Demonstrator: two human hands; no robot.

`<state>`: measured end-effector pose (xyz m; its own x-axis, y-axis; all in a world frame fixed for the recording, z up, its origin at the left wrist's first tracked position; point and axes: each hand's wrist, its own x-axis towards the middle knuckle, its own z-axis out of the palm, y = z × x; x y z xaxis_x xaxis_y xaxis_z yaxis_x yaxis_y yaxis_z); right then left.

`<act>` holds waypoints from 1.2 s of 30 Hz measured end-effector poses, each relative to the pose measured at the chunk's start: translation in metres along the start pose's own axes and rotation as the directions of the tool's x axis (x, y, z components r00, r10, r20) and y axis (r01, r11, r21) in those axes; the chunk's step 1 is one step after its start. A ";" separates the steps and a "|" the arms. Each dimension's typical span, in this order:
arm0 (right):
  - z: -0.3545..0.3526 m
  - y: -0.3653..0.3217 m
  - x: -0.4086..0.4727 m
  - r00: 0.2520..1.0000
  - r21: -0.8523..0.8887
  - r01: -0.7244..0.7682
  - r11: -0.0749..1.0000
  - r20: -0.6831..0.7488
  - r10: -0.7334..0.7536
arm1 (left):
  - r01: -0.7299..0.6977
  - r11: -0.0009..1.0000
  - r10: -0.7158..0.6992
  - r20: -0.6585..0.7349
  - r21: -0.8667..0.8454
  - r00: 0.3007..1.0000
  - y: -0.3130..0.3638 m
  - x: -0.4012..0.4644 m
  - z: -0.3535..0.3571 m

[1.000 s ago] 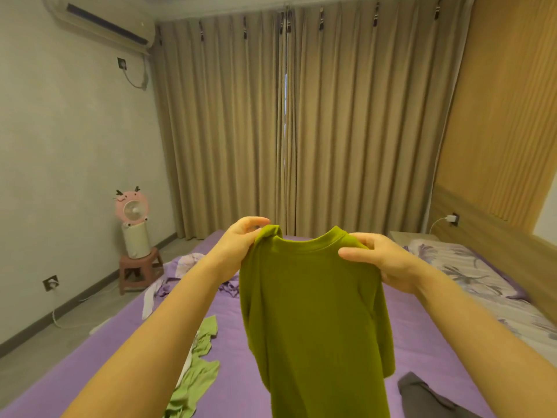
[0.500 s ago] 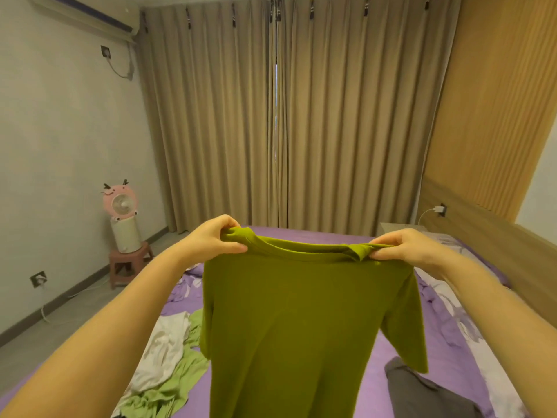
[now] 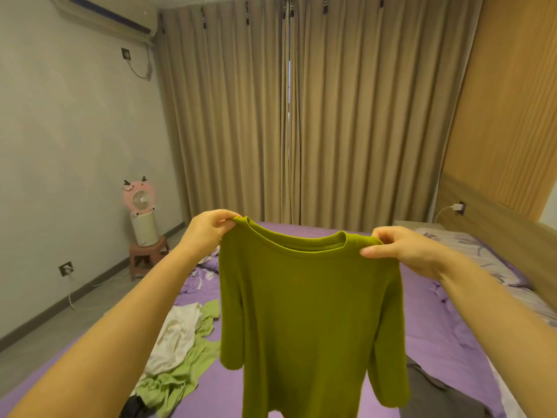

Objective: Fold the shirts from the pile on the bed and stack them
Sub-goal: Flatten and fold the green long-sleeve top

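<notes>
An olive-green shirt (image 3: 307, 312) hangs in the air in front of me, spread flat with its collar on top and both sleeves drooping. My left hand (image 3: 208, 230) pinches its left shoulder. My right hand (image 3: 404, 251) pinches its right shoulder. Below on the purple bed (image 3: 437, 342) lies the pile: a white shirt (image 3: 174, 333) and a light green shirt (image 3: 177, 378) crumpled at the lower left. A grey garment (image 3: 434, 393) lies at the lower right, partly behind the hanging shirt.
A pink fan (image 3: 140, 218) stands on a small stool (image 3: 147, 257) by the left wall. Beige curtains (image 3: 301, 116) close off the far side. A wooden headboard (image 3: 494, 236) and a flowered pillow (image 3: 470, 254) are on the right. Crumpled purple bedding (image 3: 202, 276) lies mid-bed.
My hands have drawn the shoulders apart, so the green shirt went from bunched to spread flat. The collar now sags open between my hands, and the view tilted up slightly.
</notes>
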<state>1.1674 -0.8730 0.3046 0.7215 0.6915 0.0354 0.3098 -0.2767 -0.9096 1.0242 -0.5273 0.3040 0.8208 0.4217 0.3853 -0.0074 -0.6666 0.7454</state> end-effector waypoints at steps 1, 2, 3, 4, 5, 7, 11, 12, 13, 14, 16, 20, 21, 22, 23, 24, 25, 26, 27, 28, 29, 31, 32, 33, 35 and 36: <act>0.002 0.001 0.000 0.999 -0.072 0.015 0.997 -0.047 -0.018 | 0.018 1.000 -0.018 -0.004 0.006 1.000 0.000 -0.003 0.000; 0.003 0.003 0.001 0.995 -0.130 0.026 0.991 -0.091 -0.038 | 0.032 0.999 -0.032 0.004 0.014 0.999 0.000 -0.006 0.001; 0.004 0.005 0.001 0.990 -0.170 0.032 0.985 -0.129 -0.055 | 0.040 0.999 -0.041 0.023 0.024 0.999 0.000 -0.010 0.002; 0.005 0.007 0.000 0.985 -0.201 0.036 0.979 -0.160 -0.069 | 0.049 0.998 -0.050 0.048 0.033 0.998 -0.001 -0.013 0.004; 0.006 0.010 -0.001 0.980 -0.228 0.037 0.973 -0.182 -0.080 | 0.057 0.997 -0.060 0.064 0.045 0.996 -0.002 -0.016 0.005; 0.010 0.017 -0.005 0.978 -0.228 0.032 0.973 -0.192 -0.078 | 0.059 0.994 -0.065 0.061 0.096 0.996 -0.006 -0.023 0.007; 0.018 0.030 -0.014 0.986 0.045 0.004 0.999 -0.168 0.004 | 0.045 0.997 -0.041 -0.077 0.055 0.996 -0.011 -0.037 0.008; 0.018 0.032 -0.016 0.989 0.123 -0.002 0.992 -0.149 0.020 | 0.041 0.999 -0.043 -0.111 -0.020 0.993 -0.011 -0.040 0.008; 0.018 0.034 -0.018 0.991 0.194 0.000 0.981 -0.131 0.026 | 0.027 0.995 -0.040 -0.138 -0.093 0.990 -0.011 -0.042 0.007; 0.017 0.035 -0.020 0.993 0.257 0.012 0.966 -0.116 0.019 | -0.003 0.992 -0.017 -0.158 -0.127 0.987 -0.011 -0.043 0.007; 0.014 0.037 -0.020 0.996 0.356 0.044 0.934 -0.088 -0.013 | -0.088 0.991 0.071 -0.163 -0.102 0.984 -0.011 -0.043 0.004; 0.014 0.051 -0.012 0.999 0.457 -0.031 0.889 0.001 0.034 | -0.088 0.996 0.090 -0.097 0.033 0.991 -0.031 -0.038 0.008; 0.019 0.060 -0.009 0.996 0.451 -0.094 0.888 0.039 0.085 | -0.050 0.995 0.056 -0.057 0.088 0.997 -0.043 -0.039 0.014; 0.027 0.072 -0.008 0.986 0.432 -0.166 0.886 0.076 0.147 | 0.003 0.992 -0.005 0.011 0.126 1.000 -0.056 -0.041 0.022; 0.038 0.086 -0.006 0.970 0.397 -0.243 0.885 0.105 0.220 | 0.054 0.985 -0.072 0.107 0.162 0.992 -0.072 -0.044 0.032; 0.051 0.103 -0.004 0.947 0.345 -0.320 0.883 0.122 0.296 | 0.102 0.973 -0.148 0.219 0.208 0.964 -0.089 -0.051 0.044; 0.066 0.122 -0.004 0.921 0.282 -0.389 0.877 0.130 0.367 | 0.146 0.958 -0.224 0.326 0.246 0.918 -0.107 -0.059 0.056; 0.081 0.141 -0.004 0.894 0.219 -0.448 0.867 0.135 0.428 | 0.188 0.944 -0.290 0.415 0.270 0.862 -0.126 -0.068 0.068; 0.095 0.160 -0.005 0.865 0.167 -0.500 0.849 0.140 0.482 | 0.224 0.933 -0.340 0.482 0.283 0.807 -0.146 -0.078 0.079; 0.109 0.179 -0.006 0.835 0.136 -0.548 0.825 0.149 0.529 | 0.254 0.923 -0.375 0.533 0.288 0.758 -0.166 -0.086 0.090; 0.123 0.196 -0.006 0.807 0.129 -0.588 0.799 0.159 0.568 | 0.280 0.915 -0.400 0.572 0.289 0.716 -0.187 -0.095 0.101; 0.147 0.229 -0.006 0.764 0.174 -0.645 0.744 0.142 0.630 | 0.342 0.892 -0.452 0.607 0.296 0.654 -0.221 -0.108 0.121; 0.158 0.243 -0.005 0.748 0.214 -0.660 0.720 0.107 0.655 | 0.367 0.880 -0.473 0.608 0.300 0.637 -0.236 -0.113 0.130; 0.169 0.256 -0.003 0.737 0.250 -0.665 0.704 0.068 0.672 | 0.386 0.872 -0.487 0.603 0.301 0.631 -0.249 -0.117 0.138; 0.187 0.275 0.003 0.731 0.272 -0.661 0.700 0.018 0.683 | 0.409 0.865 -0.499 0.587 0.291 0.637 -0.273 -0.118 0.155; 0.195 0.283 0.006 0.732 0.255 -0.658 0.708 -0.004 0.681 | 0.428 0.858 -0.509 0.573 0.284 0.642 -0.283 -0.117 0.163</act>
<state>1.1390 -0.8169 -0.0329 0.7414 0.3152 -0.5924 -0.4133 -0.4809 -0.7732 1.0234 -0.4877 -0.0406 0.8580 0.2579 -0.4443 0.5068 -0.5664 0.6499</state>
